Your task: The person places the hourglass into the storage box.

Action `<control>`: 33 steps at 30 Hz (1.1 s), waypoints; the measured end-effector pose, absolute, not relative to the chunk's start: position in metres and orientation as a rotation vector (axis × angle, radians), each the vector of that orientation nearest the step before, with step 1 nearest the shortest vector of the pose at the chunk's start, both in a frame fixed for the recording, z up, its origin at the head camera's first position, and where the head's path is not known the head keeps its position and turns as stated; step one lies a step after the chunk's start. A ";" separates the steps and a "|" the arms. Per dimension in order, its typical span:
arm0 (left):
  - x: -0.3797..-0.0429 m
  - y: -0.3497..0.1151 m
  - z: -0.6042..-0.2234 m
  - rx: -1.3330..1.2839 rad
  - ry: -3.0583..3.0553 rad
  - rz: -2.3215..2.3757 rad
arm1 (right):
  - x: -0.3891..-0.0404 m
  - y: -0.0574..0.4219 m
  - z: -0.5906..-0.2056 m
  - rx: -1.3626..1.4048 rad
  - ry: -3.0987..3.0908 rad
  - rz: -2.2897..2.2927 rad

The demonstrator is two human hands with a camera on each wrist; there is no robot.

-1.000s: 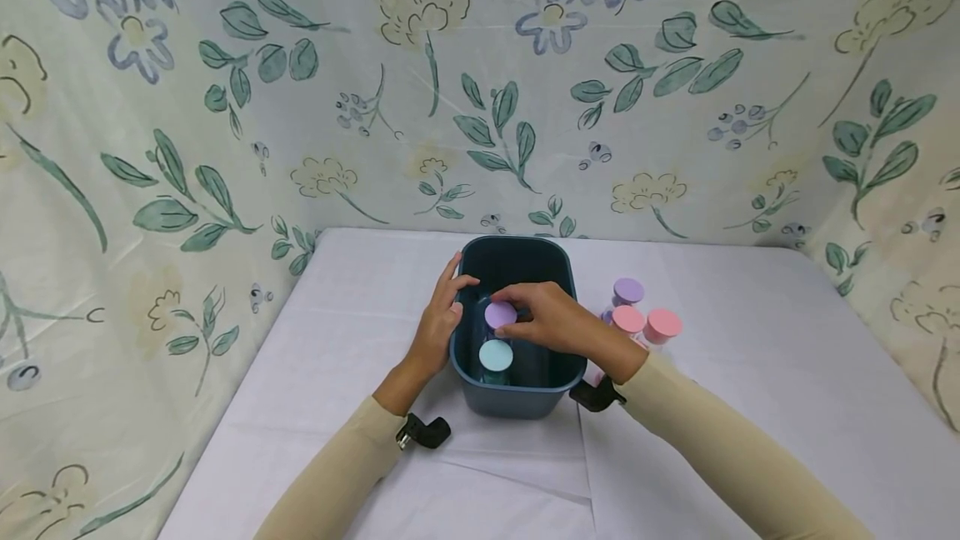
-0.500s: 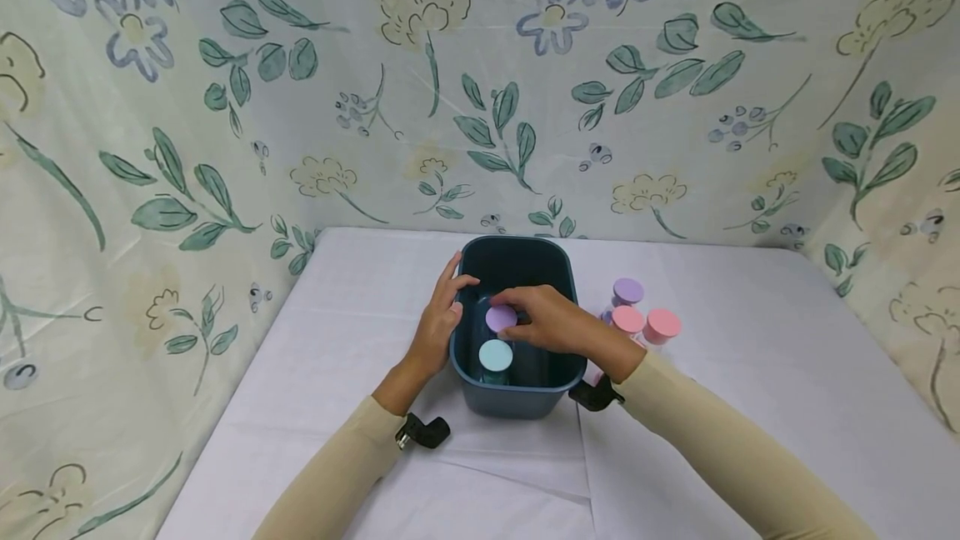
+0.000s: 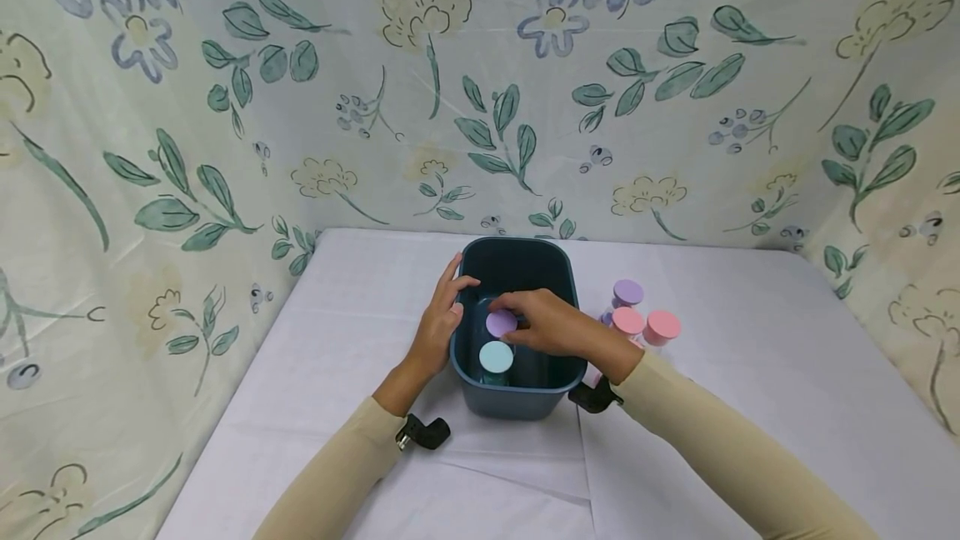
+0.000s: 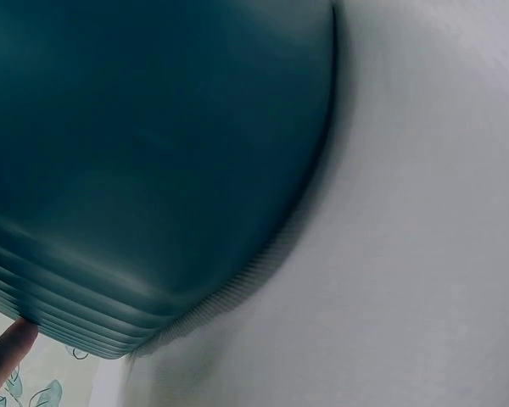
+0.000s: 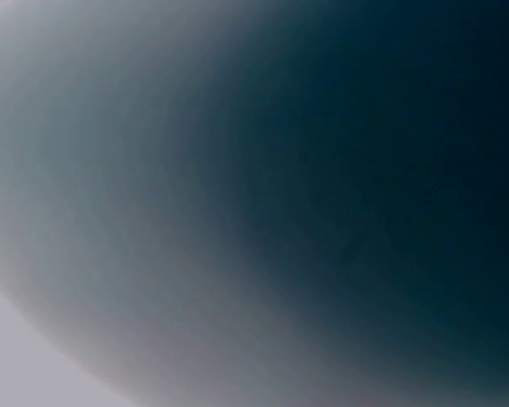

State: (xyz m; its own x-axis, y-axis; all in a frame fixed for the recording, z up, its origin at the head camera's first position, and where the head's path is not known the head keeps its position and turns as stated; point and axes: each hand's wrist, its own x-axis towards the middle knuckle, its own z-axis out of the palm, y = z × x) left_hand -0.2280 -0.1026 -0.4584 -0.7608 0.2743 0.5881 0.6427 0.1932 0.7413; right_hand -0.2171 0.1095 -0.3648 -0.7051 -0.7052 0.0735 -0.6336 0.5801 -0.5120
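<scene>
In the head view, a dark teal plastic bin [image 3: 517, 404] stands on the table. My left hand [image 3: 433, 327] grips its left rim, one finger reaching over the edge; a fingertip [image 4: 15, 339] touches the outer wall in the left wrist view. Inside the bin, my right hand [image 3: 543, 322] pinches a small jar with a purple lid [image 3: 500, 323] between thumb and fingers. Just in front of it stands a jar with a light blue lid [image 3: 496, 356]. The purple-lidded jar's body is mostly hidden. The right wrist view shows only blurred bin wall [image 5: 382, 186].
Right of the bin, partly behind my right forearm, stand another purple-lidded jar [image 3: 627, 292] and jars with pink lids, one nearer the bin [image 3: 627, 321] and one farther right [image 3: 663, 327]. White cloth [image 3: 330, 357] covers the table; a floral curtain [image 3: 337, 90] hangs behind.
My right hand and the purple-lidded jar have sunk slightly, toward the light blue lid. The left hand and the bin hold their place.
</scene>
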 end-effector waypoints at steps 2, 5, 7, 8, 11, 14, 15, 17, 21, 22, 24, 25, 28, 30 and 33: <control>-0.228 -0.103 -0.459 -0.863 -2.153 -1.589 | -0.217 0.109 -0.365 -1.136 2.666 -0.776; -0.228 -0.103 -0.460 -0.856 -2.160 -1.586 | -0.217 0.109 -0.365 -1.145 2.658 -0.777; -0.227 -0.103 -0.460 -0.855 -2.162 -1.585 | -0.217 0.109 -0.365 -1.141 2.653 -0.780; -0.227 -0.103 -0.460 -0.855 -2.163 -1.584 | -0.217 0.109 -0.365 -1.141 2.650 -0.782; -0.227 -0.103 -0.459 -0.856 -2.166 -1.581 | -0.217 0.109 -0.365 -1.146 2.644 -0.780; -0.226 -0.104 -0.459 -0.854 -2.171 -1.578 | -0.217 0.108 -0.365 -1.146 2.641 -0.774; -0.226 -0.104 -0.459 -0.854 -2.172 -1.578 | -0.217 0.108 -0.364 -1.148 2.642 -0.772; -0.226 -0.104 -0.459 -0.851 -2.174 -1.579 | -0.216 0.108 -0.365 -1.142 2.642 -0.772; -0.226 -0.104 -0.459 -0.847 -2.178 -1.576 | -0.216 0.108 -0.365 -1.125 2.631 -0.782; -0.226 -0.104 -0.459 -0.845 -2.178 -1.571 | -0.216 0.107 -0.366 -1.120 2.626 -0.787; -0.222 -0.104 -0.453 -0.843 -2.181 -1.583 | -0.216 0.107 -0.366 -1.105 2.615 -0.797; -0.222 -0.104 -0.453 -0.842 -2.182 -1.580 | -0.215 0.107 -0.366 -1.101 2.612 -0.798; -0.222 -0.104 -0.453 -0.842 -2.184 -1.579 | -0.215 0.107 -0.365 -1.097 2.603 -0.811; -0.222 -0.104 -0.454 -0.843 -2.186 -1.577 | -0.214 0.107 -0.365 -1.096 2.600 -0.819; -0.226 -0.104 -0.460 -0.852 -2.178 -1.576 | -0.214 0.107 -0.365 -1.114 2.604 -0.827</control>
